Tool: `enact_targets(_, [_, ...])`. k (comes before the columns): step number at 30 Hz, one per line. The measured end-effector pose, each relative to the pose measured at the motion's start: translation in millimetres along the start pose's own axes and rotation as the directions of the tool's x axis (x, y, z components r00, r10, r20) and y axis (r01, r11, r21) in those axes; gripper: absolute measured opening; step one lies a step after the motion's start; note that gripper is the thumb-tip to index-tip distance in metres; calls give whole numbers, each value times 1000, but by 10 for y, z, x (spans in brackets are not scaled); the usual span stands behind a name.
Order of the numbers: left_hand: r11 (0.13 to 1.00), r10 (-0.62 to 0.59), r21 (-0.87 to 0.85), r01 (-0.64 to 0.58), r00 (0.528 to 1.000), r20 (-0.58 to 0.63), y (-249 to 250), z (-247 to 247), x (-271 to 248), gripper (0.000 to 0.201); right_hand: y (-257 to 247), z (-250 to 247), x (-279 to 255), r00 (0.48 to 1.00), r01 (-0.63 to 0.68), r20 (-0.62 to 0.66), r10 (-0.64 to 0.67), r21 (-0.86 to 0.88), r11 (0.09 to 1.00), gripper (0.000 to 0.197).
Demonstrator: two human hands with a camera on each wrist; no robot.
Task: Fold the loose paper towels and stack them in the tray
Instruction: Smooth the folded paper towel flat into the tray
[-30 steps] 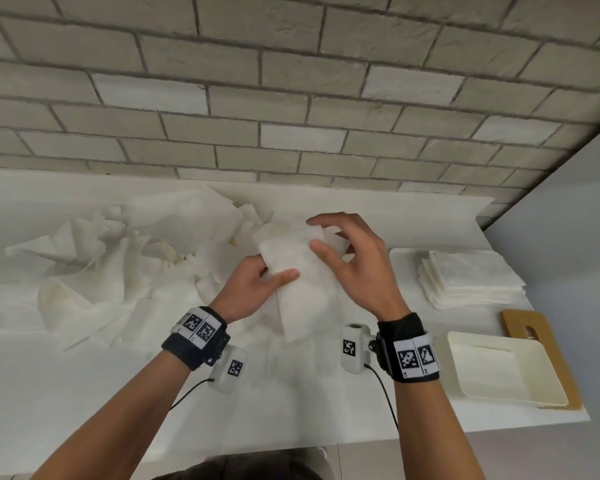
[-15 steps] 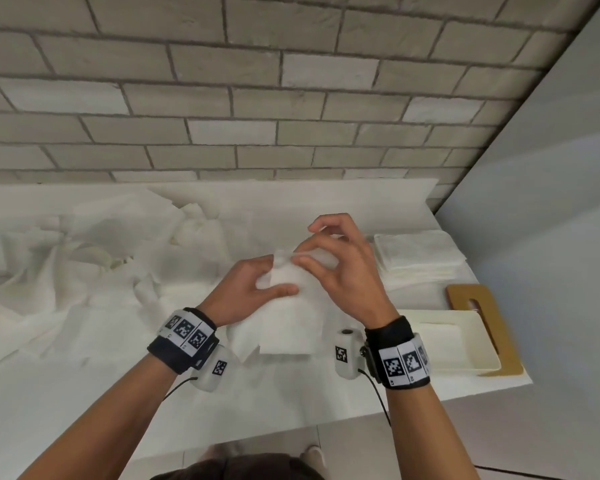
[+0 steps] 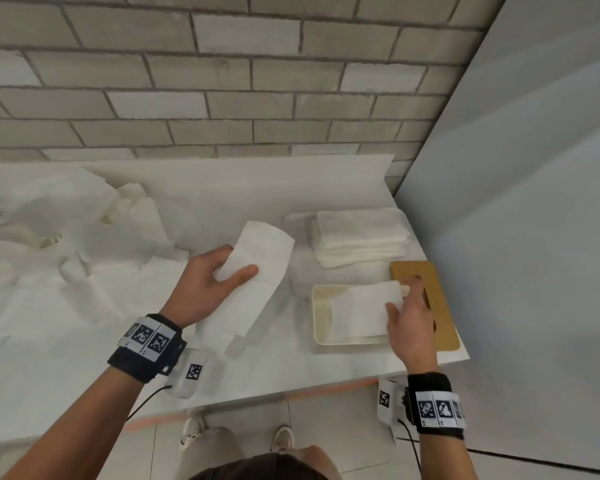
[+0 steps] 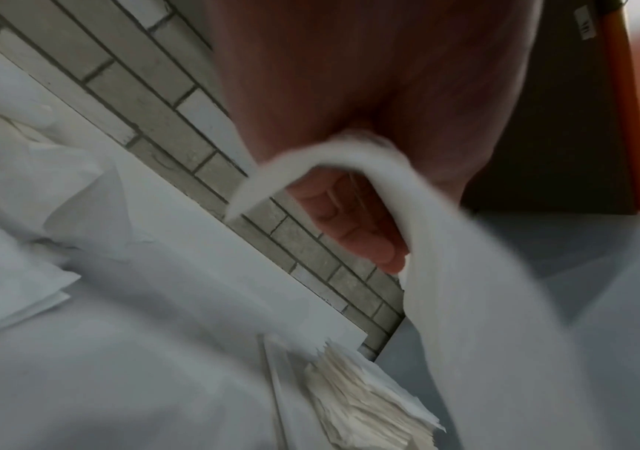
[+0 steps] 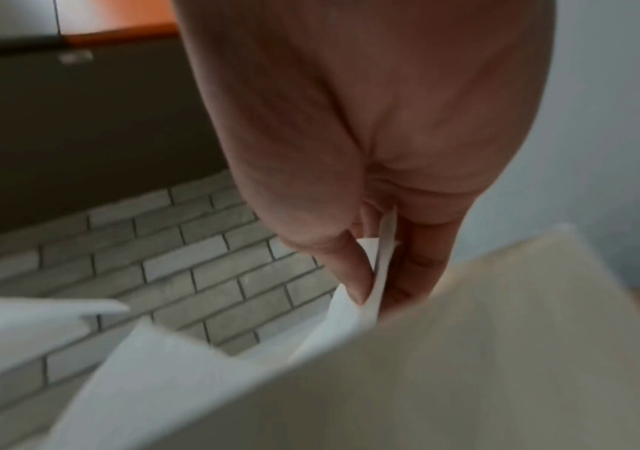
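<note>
A: Which step is this? The right hand [image 3: 410, 318] pinches a folded paper towel [image 3: 359, 311] by its edge, low over the cream tray [image 3: 321, 315] at the tabletop's [image 3: 84, 368] right end. Looks like the drop-off.

B: Yep. Next it just needs to let go flat and square. The left hand [image 3: 207, 284] grips another towel strip [image 3: 253, 271], still to fold.

A: Half a second ago both hands were together on one towel mid-tabletop; now they've split.

B: Loose pile [image 3: 66, 233] still waits on the left.

White paper towels [image 3: 257, 271]; cream tray [image 3: 321, 317]; tan board [image 3: 437, 306]; grey brick wall [image 3: 222, 81].
</note>
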State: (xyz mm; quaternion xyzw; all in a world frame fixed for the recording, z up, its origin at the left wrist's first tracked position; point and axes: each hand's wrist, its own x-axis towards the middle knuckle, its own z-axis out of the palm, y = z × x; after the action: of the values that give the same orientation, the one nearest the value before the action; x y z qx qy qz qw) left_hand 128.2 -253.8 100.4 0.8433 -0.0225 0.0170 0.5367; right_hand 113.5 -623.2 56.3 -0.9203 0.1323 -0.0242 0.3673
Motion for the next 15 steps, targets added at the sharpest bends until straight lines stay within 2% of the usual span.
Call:
enact_targets(3, [1000,-8,-18,9,1000,10,39,137,-68,28,142,71,-18,993,10,122,-2,-65,998,58])
enact_targets(11, [999,49,-20,-47,995,88,243,325,-122,21,209,-64,90,971,71,231,-55,-60,996,61])
enact_targets(13, [998,66,-10,-65,990,127,323,349,-122,17,184,-110,98,951,87,309,-29,-176,981,57])
enact_targets(14, [996,86,3,-88,985,152,362,362,-126,14,146,-156,89,955,125,293,-47,-253,959,50])
enact_targets(15, [992,119,29,-126,977,178,401,377,-126,12,93,-213,79,968,172,226,-109,-280,944,40])
